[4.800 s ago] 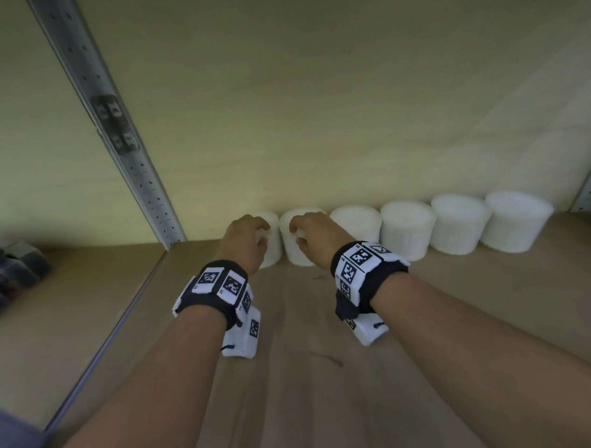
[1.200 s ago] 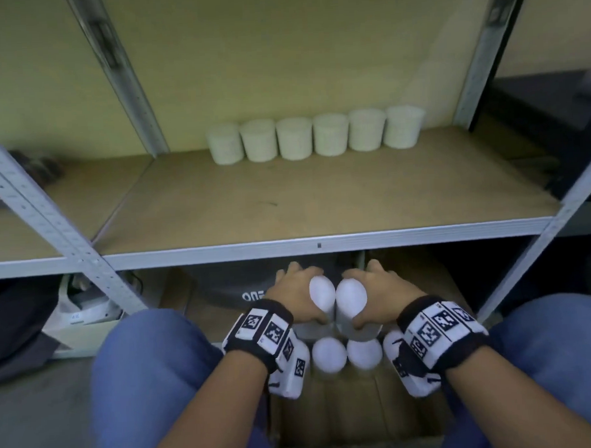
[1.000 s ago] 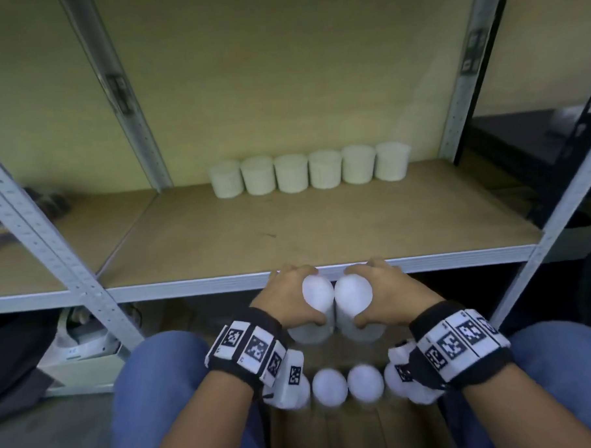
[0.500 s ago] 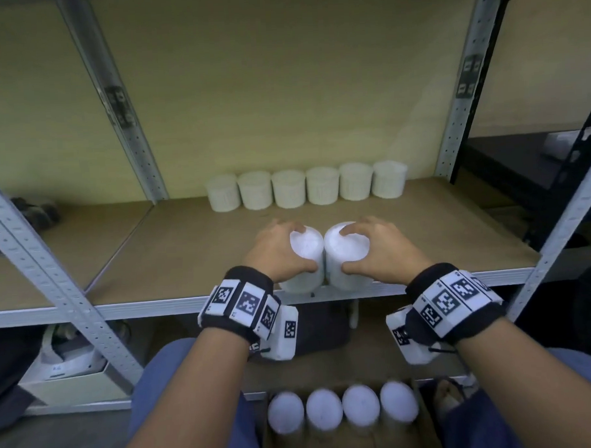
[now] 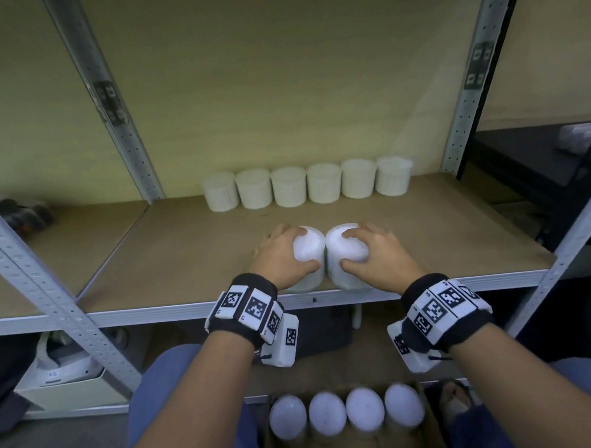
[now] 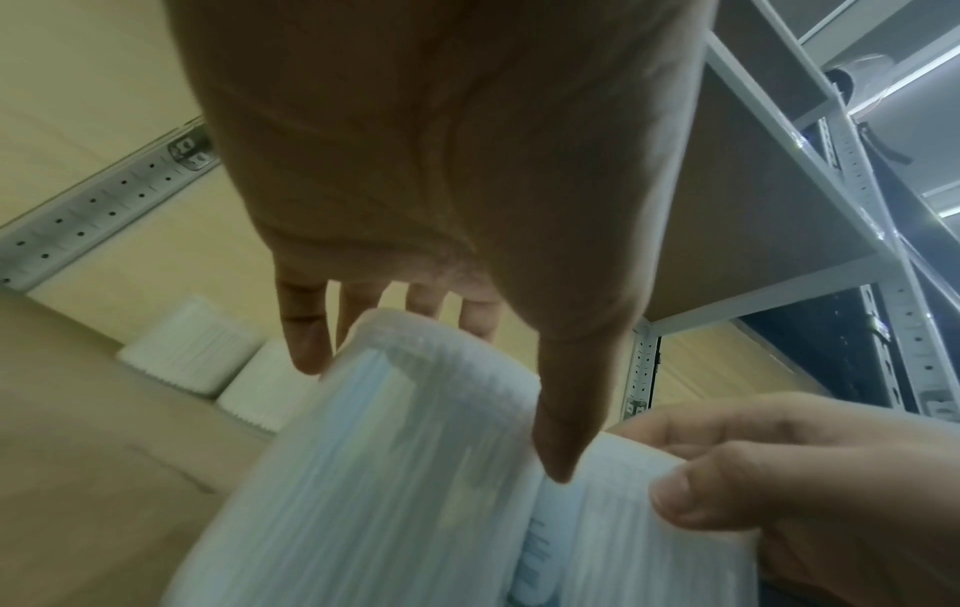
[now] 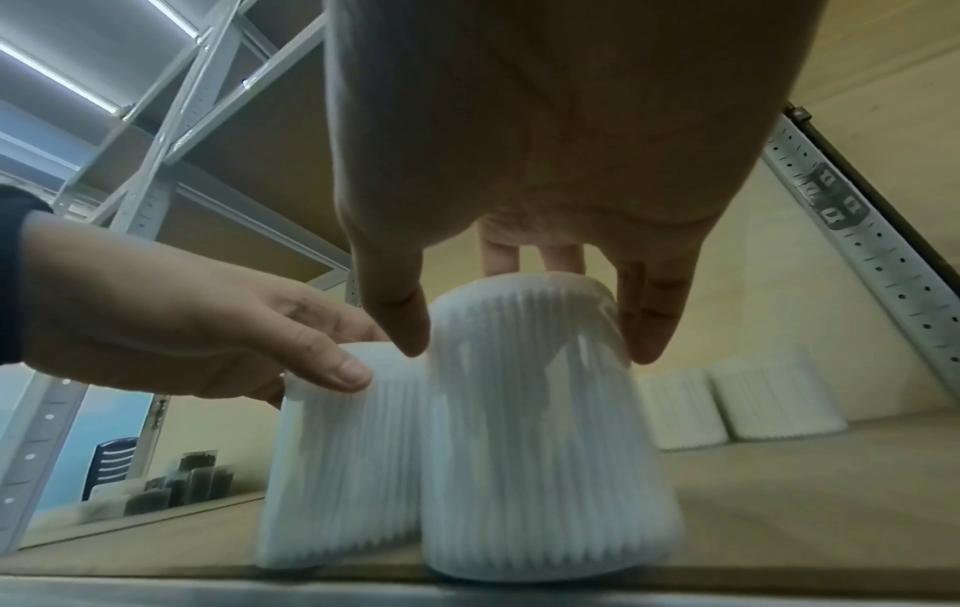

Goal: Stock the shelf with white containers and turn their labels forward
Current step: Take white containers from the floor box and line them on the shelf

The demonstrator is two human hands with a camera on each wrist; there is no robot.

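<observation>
Two ribbed white plastic containers (image 5: pixel 308 257), lifted from my cardboard box (image 5: pixel 347 435), now at the wooden shelf (image 5: pixel 173 256) front edge, left hand (image 5: pixel 282 258) and right hand (image 5: pixel 380 257) gripping one each; labels unturned.

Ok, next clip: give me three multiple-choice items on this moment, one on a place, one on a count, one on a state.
1. Where are the two held containers?
A. at the shelf's front edge
B. in the back row
C. in the box

2. How many containers stand in the back row?
A. four
B. six
C. eight

3. What is the left hand doing?
A. hanging idle
B. pressing flat on the shelf
C. gripping a container from above

Key: 1 A, both containers stand by the shelf edge; 2 B, the back row counts six; 3 C, the left hand has fingers curled over the container's top, as does the right hand.
</observation>
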